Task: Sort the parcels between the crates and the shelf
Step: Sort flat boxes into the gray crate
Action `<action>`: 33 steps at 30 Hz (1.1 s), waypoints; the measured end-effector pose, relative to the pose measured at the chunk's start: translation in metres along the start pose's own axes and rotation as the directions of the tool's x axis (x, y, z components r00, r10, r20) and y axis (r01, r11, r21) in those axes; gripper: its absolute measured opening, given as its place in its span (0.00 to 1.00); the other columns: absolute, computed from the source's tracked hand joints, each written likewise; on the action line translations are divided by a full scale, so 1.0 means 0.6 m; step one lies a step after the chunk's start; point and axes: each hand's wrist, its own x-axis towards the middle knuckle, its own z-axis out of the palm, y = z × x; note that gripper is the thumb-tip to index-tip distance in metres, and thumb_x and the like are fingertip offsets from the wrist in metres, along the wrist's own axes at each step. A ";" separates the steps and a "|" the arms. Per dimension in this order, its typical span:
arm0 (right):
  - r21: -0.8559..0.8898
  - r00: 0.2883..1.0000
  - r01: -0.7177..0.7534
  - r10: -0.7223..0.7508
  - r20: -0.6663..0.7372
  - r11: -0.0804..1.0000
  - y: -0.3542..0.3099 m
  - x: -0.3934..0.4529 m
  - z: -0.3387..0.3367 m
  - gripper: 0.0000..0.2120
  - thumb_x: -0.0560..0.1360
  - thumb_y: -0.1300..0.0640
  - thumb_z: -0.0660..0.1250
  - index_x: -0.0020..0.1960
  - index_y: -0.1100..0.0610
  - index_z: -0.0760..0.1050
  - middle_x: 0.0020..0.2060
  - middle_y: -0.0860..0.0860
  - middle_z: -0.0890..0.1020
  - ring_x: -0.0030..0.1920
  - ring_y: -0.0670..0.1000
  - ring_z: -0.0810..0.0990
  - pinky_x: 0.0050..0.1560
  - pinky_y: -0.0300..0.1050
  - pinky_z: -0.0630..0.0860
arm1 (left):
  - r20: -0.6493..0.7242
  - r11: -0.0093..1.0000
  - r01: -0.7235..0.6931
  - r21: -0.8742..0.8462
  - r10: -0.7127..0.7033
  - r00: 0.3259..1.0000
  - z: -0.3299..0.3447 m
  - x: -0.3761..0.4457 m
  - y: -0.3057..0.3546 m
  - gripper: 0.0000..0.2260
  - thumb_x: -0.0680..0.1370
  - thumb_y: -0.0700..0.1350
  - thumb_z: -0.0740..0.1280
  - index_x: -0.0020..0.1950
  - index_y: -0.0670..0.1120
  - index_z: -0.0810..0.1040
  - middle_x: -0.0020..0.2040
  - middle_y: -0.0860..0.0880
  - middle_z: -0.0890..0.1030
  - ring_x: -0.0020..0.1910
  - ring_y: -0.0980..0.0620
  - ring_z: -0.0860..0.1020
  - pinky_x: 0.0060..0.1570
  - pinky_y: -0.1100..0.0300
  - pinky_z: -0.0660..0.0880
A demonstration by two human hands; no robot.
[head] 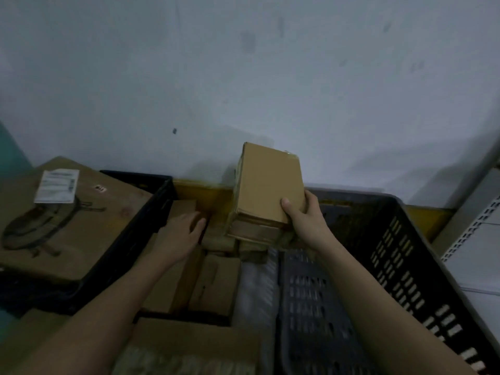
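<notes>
My right hand grips a small brown cardboard parcel by its lower right corner, thumb on its top face, holding it tilted above the crate. Below it lie several more brown parcels packed inside a large black slotted crate. My left hand reaches down into the crate's left part with fingers straight, resting on a parcel there.
A big brown box with a white label fills a second black crate at the left. A white perforated shelf upright stands at the right. A pale wall runs behind. Another cardboard box lies at the bottom.
</notes>
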 end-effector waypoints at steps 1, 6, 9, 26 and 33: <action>-0.006 1.000 -0.002 0.002 0.015 1.000 0.002 -0.002 0.025 0.33 0.81 0.49 0.65 0.79 0.54 0.53 0.69 0.51 0.69 0.61 0.48 0.70 0.60 0.43 0.71 | 0.030 1.000 0.015 -0.001 -0.014 0.999 0.001 -0.008 -0.033 0.26 0.83 0.62 0.50 0.77 0.52 0.66 0.74 0.49 0.70 0.70 0.46 0.70 0.65 0.48 0.72; -0.089 0.995 -0.076 0.081 0.051 0.993 0.045 -0.014 0.142 0.35 0.80 0.49 0.66 0.80 0.54 0.51 0.72 0.52 0.68 0.69 0.54 0.70 0.66 0.49 0.71 | 0.139 0.997 0.030 0.066 -0.039 0.990 0.033 -0.050 -0.160 0.27 0.82 0.63 0.52 0.77 0.54 0.63 0.77 0.49 0.64 0.75 0.46 0.61 0.71 0.46 0.65; -0.153 0.984 -0.172 0.177 0.020 0.973 0.095 -0.026 0.198 0.36 0.80 0.48 0.67 0.80 0.52 0.50 0.73 0.53 0.67 0.70 0.56 0.70 0.69 0.54 0.71 | 0.216 0.988 -0.004 0.156 -0.031 0.976 0.045 -0.068 -0.195 0.26 0.82 0.63 0.51 0.79 0.57 0.59 0.80 0.49 0.57 0.77 0.45 0.56 0.73 0.45 0.59; -0.510 0.866 -0.424 0.500 0.014 0.749 0.247 -0.072 0.324 0.32 0.81 0.54 0.65 0.78 0.58 0.53 0.72 0.57 0.68 0.69 0.59 0.70 0.64 0.51 0.72 | 0.230 0.948 -0.123 0.294 0.054 0.972 0.068 -0.085 -0.268 0.26 0.83 0.62 0.45 0.80 0.58 0.51 0.81 0.49 0.52 0.79 0.46 0.49 0.75 0.43 0.49; -0.637 0.949 -0.271 0.310 -0.052 0.722 0.236 -0.098 0.325 0.23 0.81 0.51 0.63 0.73 0.56 0.62 0.64 0.56 0.76 0.53 0.55 0.79 0.54 0.56 0.81 | 0.284 0.987 -0.113 0.114 0.076 0.956 0.040 -0.104 -0.283 0.27 0.84 0.59 0.51 0.81 0.55 0.50 0.82 0.50 0.49 0.80 0.47 0.47 0.77 0.45 0.47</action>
